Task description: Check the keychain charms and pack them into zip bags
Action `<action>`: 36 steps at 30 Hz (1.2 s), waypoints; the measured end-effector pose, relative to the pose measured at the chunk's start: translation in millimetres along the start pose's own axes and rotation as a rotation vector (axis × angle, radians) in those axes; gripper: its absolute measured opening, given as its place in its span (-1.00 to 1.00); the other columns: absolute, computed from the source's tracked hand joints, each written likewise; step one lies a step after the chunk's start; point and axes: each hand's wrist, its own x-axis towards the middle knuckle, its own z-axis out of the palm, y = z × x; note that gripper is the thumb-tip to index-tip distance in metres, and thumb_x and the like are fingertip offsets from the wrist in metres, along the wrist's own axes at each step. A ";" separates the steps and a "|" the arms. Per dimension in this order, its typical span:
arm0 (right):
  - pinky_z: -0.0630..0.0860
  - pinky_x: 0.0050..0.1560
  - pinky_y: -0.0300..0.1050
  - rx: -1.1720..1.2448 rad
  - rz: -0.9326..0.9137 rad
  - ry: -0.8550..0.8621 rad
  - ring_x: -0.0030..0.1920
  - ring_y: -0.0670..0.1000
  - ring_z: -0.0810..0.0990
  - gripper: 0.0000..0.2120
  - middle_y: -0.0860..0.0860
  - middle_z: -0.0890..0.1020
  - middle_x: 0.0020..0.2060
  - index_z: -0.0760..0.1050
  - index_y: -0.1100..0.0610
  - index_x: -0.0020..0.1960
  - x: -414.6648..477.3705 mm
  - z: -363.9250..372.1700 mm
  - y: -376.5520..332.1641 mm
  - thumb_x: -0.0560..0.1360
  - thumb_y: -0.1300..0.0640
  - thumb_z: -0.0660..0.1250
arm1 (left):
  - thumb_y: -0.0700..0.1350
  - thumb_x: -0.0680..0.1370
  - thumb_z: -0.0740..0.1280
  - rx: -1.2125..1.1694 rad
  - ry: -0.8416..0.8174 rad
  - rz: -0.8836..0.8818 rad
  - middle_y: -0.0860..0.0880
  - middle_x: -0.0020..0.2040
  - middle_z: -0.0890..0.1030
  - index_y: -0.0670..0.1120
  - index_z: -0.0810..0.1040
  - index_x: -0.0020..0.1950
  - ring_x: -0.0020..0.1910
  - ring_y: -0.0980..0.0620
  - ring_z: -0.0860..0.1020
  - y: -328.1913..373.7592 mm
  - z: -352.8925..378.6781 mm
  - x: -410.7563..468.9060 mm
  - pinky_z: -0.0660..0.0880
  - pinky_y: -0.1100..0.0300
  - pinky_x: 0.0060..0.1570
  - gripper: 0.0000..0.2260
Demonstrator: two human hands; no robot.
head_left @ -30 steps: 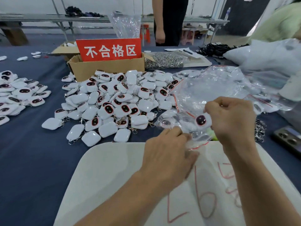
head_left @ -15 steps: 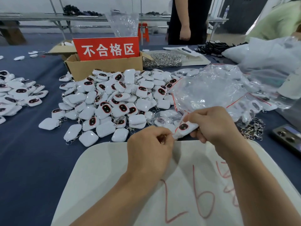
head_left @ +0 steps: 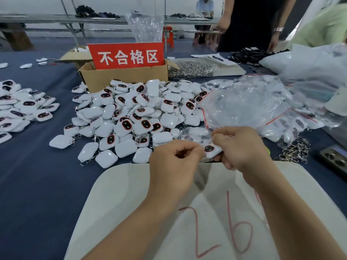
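Observation:
A white keychain charm point(head_left: 211, 150) with a dark, red-rimmed face sits inside a small clear zip bag, held between both hands above the near table edge. My right hand point(head_left: 242, 147) grips the charm and bag from the right. My left hand point(head_left: 173, 158) pinches the bag's left edge, fingers curled. A big pile of the same white charms point(head_left: 135, 117) lies just beyond my hands. A heap of clear zip bags with red seal lines point(head_left: 247, 107) lies to the right, some with charms inside.
A cardboard box point(head_left: 124, 76) with a red sign stands behind the pile. Another charm pile point(head_left: 22, 107) lies far left. Loose metal rings point(head_left: 294, 151) and a dark device point(head_left: 336, 158) lie right. A white board with red writing point(head_left: 206, 218) lies under my arms. People stand at the back.
Both hands have drawn together and come nearer, carrying the bagged charm down from beside the bag heap. My left hand now pinches the bag's edge close to my right hand.

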 end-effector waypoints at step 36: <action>0.23 -0.01 -0.15 -0.466 -0.511 0.663 -0.11 0.04 0.41 -0.50 -0.08 0.48 -0.23 0.73 -0.01 0.02 -9.2 -27.7 -9.2 0.30 0.36 0.17 | -0.17 0.52 0.41 0.782 -0.053 0.166 0.09 0.39 0.50 0.03 0.51 0.41 0.37 0.04 0.40 -38.3 -41.0 40.8 0.26 0.25 0.32 -0.54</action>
